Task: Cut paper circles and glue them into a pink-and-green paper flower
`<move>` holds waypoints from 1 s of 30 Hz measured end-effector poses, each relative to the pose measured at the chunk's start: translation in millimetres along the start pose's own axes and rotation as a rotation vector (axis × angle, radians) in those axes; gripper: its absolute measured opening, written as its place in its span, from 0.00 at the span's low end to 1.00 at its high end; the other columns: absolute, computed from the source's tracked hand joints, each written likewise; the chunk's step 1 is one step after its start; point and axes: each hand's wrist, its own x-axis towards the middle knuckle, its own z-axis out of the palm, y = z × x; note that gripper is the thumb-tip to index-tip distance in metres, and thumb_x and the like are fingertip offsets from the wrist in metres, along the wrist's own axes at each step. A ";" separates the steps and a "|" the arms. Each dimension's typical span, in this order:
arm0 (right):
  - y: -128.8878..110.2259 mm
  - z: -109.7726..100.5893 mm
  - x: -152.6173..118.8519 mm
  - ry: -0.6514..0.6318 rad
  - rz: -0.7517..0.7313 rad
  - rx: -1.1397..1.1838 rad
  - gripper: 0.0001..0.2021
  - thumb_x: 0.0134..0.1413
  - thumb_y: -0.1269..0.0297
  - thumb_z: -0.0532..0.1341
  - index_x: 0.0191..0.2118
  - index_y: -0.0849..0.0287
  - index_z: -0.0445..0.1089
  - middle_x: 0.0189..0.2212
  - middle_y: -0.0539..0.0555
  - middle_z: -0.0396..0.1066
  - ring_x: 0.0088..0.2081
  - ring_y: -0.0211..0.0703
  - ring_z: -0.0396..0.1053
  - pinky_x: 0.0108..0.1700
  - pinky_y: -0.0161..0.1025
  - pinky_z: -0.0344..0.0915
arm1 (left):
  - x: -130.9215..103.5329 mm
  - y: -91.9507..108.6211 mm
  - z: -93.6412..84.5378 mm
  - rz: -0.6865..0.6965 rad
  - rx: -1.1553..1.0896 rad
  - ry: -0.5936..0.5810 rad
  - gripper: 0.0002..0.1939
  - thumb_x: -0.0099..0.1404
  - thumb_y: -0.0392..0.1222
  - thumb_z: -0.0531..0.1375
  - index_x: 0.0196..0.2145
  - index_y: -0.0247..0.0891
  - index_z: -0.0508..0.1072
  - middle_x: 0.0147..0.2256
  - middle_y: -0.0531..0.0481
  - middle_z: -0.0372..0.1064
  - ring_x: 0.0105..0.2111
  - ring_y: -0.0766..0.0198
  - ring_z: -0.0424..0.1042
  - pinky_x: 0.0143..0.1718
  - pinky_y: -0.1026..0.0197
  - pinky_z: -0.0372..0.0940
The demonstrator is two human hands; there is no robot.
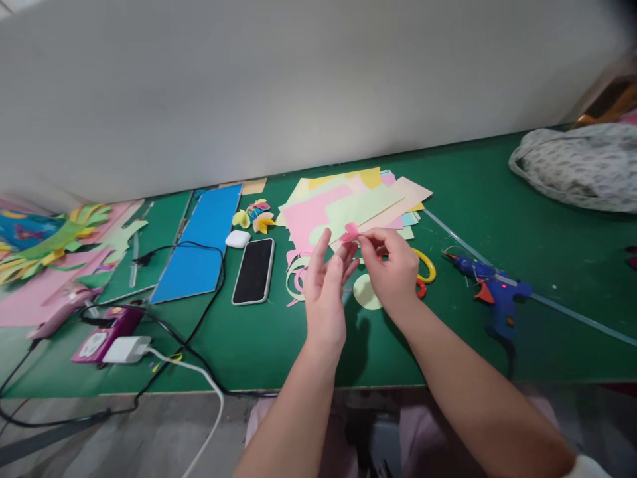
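Note:
A small pink paper petal shape [350, 232], folded like a butterfly or flower, is pinched between the thumb and fingers of my right hand [391, 265]. My left hand [326, 282] is open just left of it, palm turned up, its fingers apart and some tips close under the pink paper; I cannot tell whether they touch it. Scissors with yellow and red handles [425, 265] lie partly hidden behind my right hand. A pale green paper circle [367, 292] lies below the hands. Ring-shaped paper offcuts [296, 279] are beside my left hand.
Coloured paper sheets [348, 199] are piled behind my hands. A blue glue gun [497, 292] lies right, a phone [253, 271], earbud case [237, 239], folded paper flowers [256, 216] and blue board [199, 239] left. Cables run from a purple power strip [112, 332].

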 end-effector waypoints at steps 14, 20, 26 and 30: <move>0.8 0.3 -0.8 0.027 -0.089 -0.070 0.03 0.60 0.67 0.57 0.34 0.54 0.68 0.27 0.49 0.73 0.26 0.37 0.67 0.31 0.36 0.65 | -12.3 -14.1 -0.4 0.371 0.443 -0.175 0.33 0.66 0.40 0.57 0.65 0.52 0.50 0.62 0.49 0.57 0.62 0.53 0.58 0.61 0.50 0.57; -0.5 -0.3 1.5 -0.005 0.006 0.002 0.04 0.60 0.65 0.57 0.35 0.54 0.68 0.29 0.50 0.74 0.27 0.37 0.68 0.31 0.36 0.67 | -6.8 -16.3 -3.2 0.440 0.435 -0.127 0.28 0.65 0.40 0.58 0.62 0.48 0.57 0.59 0.45 0.62 0.59 0.53 0.62 0.59 0.49 0.59; -1.8 -0.7 1.5 -0.061 0.006 0.077 0.03 0.60 0.66 0.58 0.35 0.55 0.69 0.30 0.50 0.74 0.29 0.37 0.69 0.30 0.35 0.67 | -2.4 -7.4 -4.3 0.365 0.141 -0.046 0.21 0.69 0.41 0.53 0.59 0.49 0.60 0.53 0.48 0.70 0.56 0.56 0.66 0.58 0.51 0.62; -0.5 0.1 0.0 -0.045 -0.022 0.012 0.04 0.60 0.65 0.57 0.35 0.55 0.68 0.28 0.50 0.73 0.27 0.37 0.68 0.31 0.36 0.66 | -7.0 -6.7 1.1 0.305 0.109 -0.043 0.24 0.70 0.44 0.51 0.62 0.50 0.55 0.56 0.48 0.67 0.58 0.56 0.63 0.59 0.50 0.60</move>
